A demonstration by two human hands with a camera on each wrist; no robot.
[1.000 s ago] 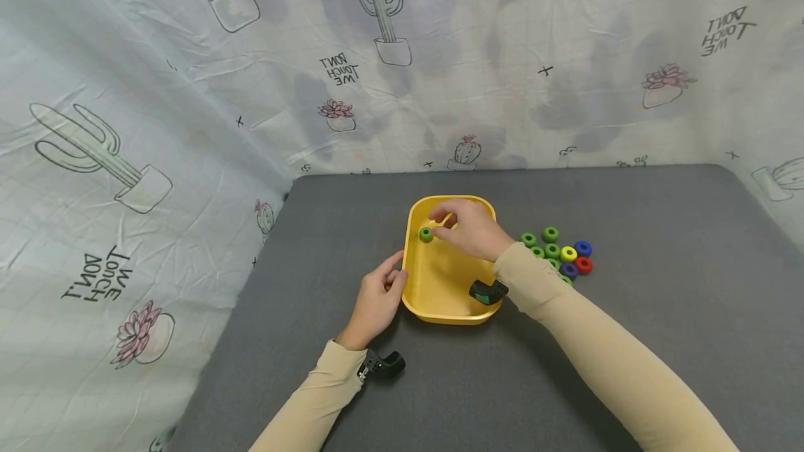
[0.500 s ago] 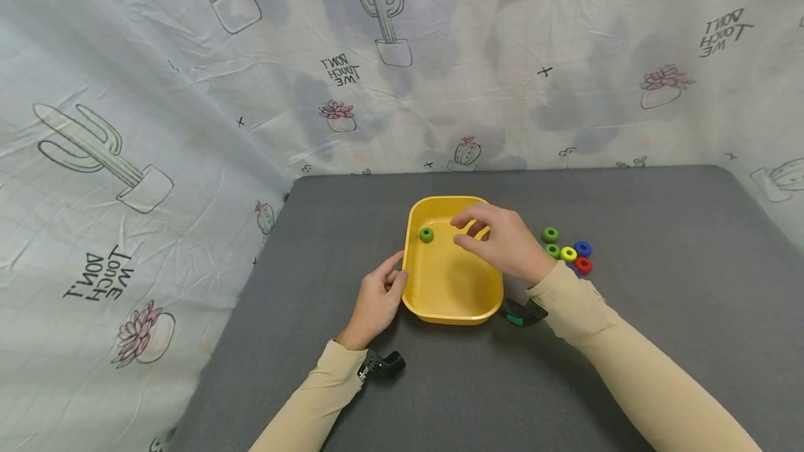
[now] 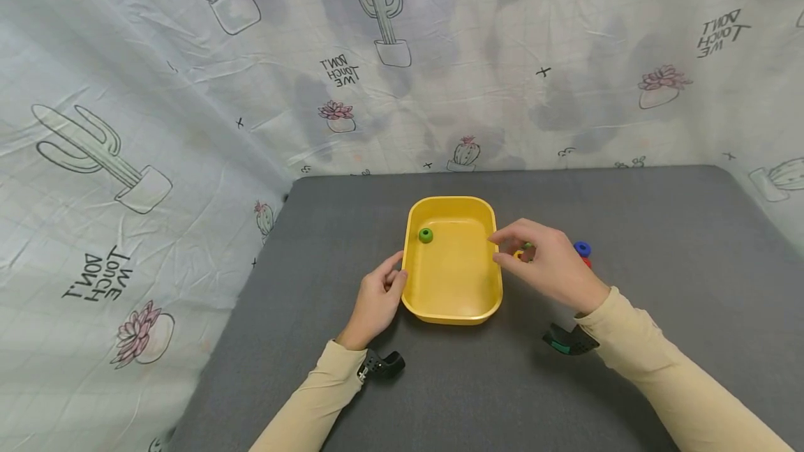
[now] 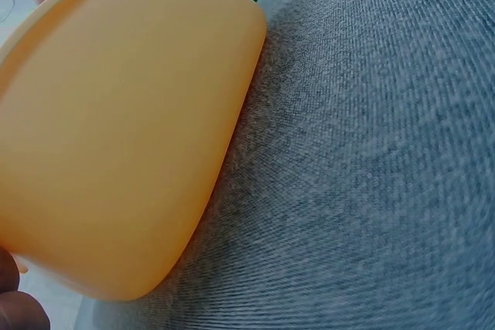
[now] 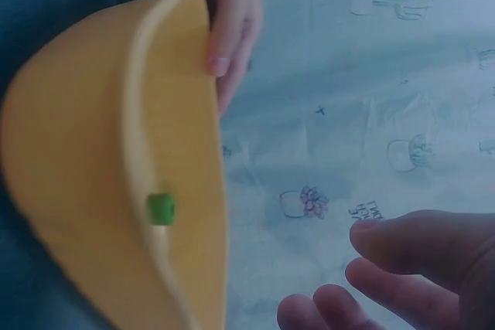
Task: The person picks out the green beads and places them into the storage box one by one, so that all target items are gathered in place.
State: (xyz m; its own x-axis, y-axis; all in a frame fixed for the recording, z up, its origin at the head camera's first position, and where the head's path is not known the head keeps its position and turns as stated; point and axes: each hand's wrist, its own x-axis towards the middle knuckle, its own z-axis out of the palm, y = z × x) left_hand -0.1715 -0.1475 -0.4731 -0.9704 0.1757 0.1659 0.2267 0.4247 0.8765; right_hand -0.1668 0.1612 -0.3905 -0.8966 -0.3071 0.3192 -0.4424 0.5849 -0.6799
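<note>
One green ring (image 3: 426, 234) lay inside the yellow tray (image 3: 451, 312), near its far left corner. The tray stood on the grey table (image 3: 659, 229), and the left hand (image 3: 377, 298) rested against the tray's left rim with relaxed fingers, gripping nothing. The right hand (image 3: 553, 264) hovered just right of the tray over the loose pile of rings, its fingers curved downward around a yellow ring (image 3: 518, 254); whether the fingertips had closed on that ring could not be told.

Risk, judged from this position:
- The pile sat close-packed under the hand, so a pinch on one ring could push its neighbours aside or roll them across the table.
- The left hand only touched the rim, so a knock from the right hand could slide the tray.
- A ring dropped from height could bounce off the tray floor.

Count, as visible:
- Trays: one.
- Rings in the tray: one, green.
- Rings outside the tray: a blue ring (image 3: 582, 248), a red ring (image 3: 587, 263) partly hidden, the yellow one, and a sliver of green by the fingers; the hand covered the rest, so no full count was possible.
</note>
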